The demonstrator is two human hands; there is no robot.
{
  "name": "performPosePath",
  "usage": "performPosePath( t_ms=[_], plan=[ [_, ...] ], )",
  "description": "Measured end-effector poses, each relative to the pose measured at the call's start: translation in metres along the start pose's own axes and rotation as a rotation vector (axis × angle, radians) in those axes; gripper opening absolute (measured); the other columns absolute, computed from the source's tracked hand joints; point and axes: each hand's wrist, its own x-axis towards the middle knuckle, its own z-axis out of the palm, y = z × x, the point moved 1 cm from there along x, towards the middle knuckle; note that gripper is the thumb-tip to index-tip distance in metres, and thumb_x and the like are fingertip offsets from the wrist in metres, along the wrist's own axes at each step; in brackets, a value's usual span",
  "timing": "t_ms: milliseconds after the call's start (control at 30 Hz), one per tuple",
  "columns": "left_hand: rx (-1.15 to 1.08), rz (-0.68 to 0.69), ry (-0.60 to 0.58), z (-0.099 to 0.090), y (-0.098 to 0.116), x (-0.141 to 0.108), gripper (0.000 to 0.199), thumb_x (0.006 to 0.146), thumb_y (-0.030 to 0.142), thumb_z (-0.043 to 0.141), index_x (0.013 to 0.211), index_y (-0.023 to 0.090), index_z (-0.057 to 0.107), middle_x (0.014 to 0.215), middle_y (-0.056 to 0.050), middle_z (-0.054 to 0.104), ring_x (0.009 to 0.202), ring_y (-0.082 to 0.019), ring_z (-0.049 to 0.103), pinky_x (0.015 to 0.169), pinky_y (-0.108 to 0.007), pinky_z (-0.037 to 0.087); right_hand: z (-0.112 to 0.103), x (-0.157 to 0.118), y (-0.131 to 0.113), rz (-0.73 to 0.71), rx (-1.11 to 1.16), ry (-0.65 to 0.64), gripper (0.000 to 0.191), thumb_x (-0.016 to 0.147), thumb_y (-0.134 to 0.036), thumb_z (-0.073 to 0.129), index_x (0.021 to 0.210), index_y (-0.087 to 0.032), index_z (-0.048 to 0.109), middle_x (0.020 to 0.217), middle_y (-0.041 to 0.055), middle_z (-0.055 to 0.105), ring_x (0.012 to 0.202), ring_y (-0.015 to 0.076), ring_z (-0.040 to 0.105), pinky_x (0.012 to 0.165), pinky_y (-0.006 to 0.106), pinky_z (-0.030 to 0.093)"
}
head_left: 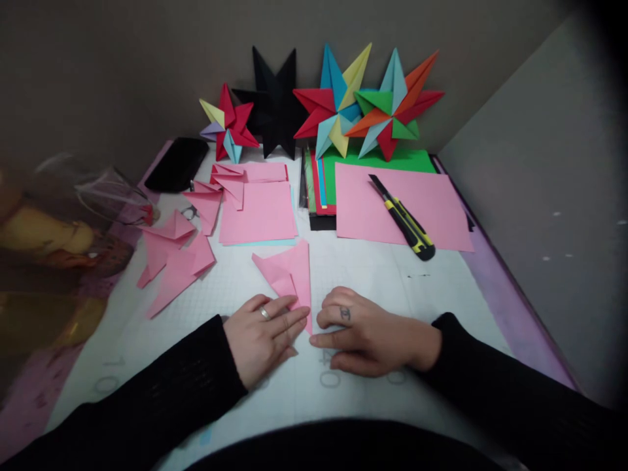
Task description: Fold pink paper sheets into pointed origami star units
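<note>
The fingers of your left hand point(267, 337) lay straight and flat, gripping nothing, their tips pressed on the narrow lower part of a folded pink piece point(289, 271). Your right hand point(366, 333) was loosely curled and appeared to hold nothing; its forefinger reached the piece's lower point, though whether it touched paper or only the sheet point(275, 405), you could not tell. The piece lay in front of you, mid-desk point(515, 320), its wide end pointing away and its upper left corner lifted. Uneven pressure from your left fingers could have skewed the crease; a sideways push by your right forefinger could have bent the thin point.

Left of it sat a loose heap of folded pieces point(171, 261), near enough that your left sleeve point(181, 360) could have crushed or scattered them if swung forward. Beyond lay pink squares point(258, 212). To the right, a cutter point(402, 216) rested on a pink sheet; a careless reach by your right hand could have met its tip. Along the back stood paper stars point(337, 108).
</note>
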Motion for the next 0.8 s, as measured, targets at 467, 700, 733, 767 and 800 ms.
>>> performPosePath(
  t_ms=[467,700,733,767,800],
  plan=[
    [0.067,0.013,-0.023,0.0028,-0.0024,-0.0033,0.038,0.095,0.038,0.043,0.127,0.021,0.052,0.135,0.0,0.054,0.126,-0.021,0.043,0.097,-0.039,0.033,0.0088,0.0021,-0.0036,0.007,-0.119,-0.089,0.04,0.089,-0.031,0.051,0.121,-0.007,0.053,0.114,0.0139,0.06,0.112,0.0233,0.049,0.104,0.042,0.034],
    [0.124,0.059,-0.09,0.0079,-0.0086,-0.007,0.045,0.095,0.041,0.038,0.131,0.016,0.049,0.142,-0.003,0.047,0.136,-0.019,0.03,0.111,-0.039,0.02,0.0087,0.0008,-0.003,0.038,-0.131,-0.082,0.039,0.091,-0.031,0.05,0.124,-0.01,0.053,0.121,0.0125,0.059,0.12,0.0221,0.046,0.11,0.04,0.027],
    [0.129,0.057,-0.097,0.0085,-0.0083,-0.0073,0.045,0.095,0.041,0.038,0.131,0.016,0.048,0.142,-0.003,0.046,0.136,-0.018,0.029,0.112,-0.04,0.019,0.0088,0.0004,-0.0031,0.041,-0.13,-0.084,0.04,0.091,-0.032,0.05,0.124,-0.01,0.052,0.122,0.0123,0.059,0.121,0.0221,0.046,0.11,0.04,0.027],
    [0.133,0.051,-0.104,0.009,-0.0077,-0.0077,0.045,0.095,0.041,0.038,0.132,0.016,0.047,0.143,-0.003,0.045,0.137,-0.018,0.029,0.112,-0.04,0.019,0.009,0.0,-0.0032,0.046,-0.13,-0.086,0.04,0.091,-0.032,0.049,0.124,-0.01,0.052,0.122,0.0121,0.059,0.122,0.0223,0.045,0.11,0.04,0.027],
    [0.136,0.045,-0.109,0.0094,-0.0068,-0.0081,0.045,0.095,0.041,0.038,0.133,0.016,0.046,0.143,-0.003,0.045,0.137,-0.018,0.029,0.112,-0.04,0.019,0.0091,-0.0004,-0.0033,0.05,-0.129,-0.09,0.04,0.092,-0.032,0.048,0.124,-0.01,0.052,0.123,0.0118,0.059,0.123,0.0227,0.044,0.11,0.041,0.026]
  ],
)
